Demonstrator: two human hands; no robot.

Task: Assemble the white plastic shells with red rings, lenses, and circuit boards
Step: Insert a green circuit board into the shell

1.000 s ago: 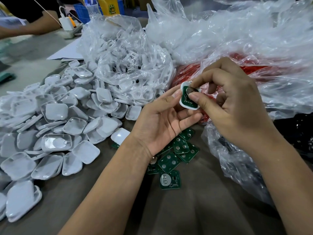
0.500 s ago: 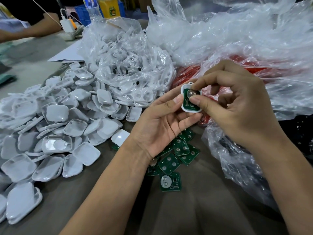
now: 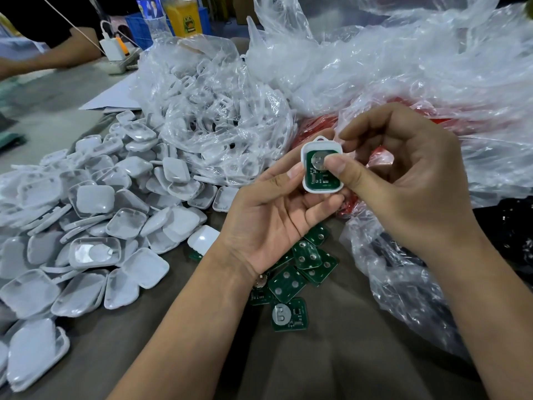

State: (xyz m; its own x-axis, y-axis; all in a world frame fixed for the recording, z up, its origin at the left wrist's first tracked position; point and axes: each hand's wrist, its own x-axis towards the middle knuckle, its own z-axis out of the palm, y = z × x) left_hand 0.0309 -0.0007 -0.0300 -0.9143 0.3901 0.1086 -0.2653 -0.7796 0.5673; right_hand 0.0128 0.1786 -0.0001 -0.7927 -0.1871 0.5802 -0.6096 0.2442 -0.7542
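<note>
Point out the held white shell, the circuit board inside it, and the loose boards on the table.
white shell [image 3: 303,168], head view, left rim.
circuit board [image 3: 318,180], head view, green face.
loose boards [image 3: 287,284], head view, one board's middle.

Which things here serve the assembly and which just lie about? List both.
Job: white shell with green circuit board, left hand, right hand, loose boards, shell pile, bagged red parts.
Lying about: charger, paper sheet, drink bottle.

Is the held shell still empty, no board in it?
No, a green board sits inside the shell, pressed by the right hand's thumb.
</note>
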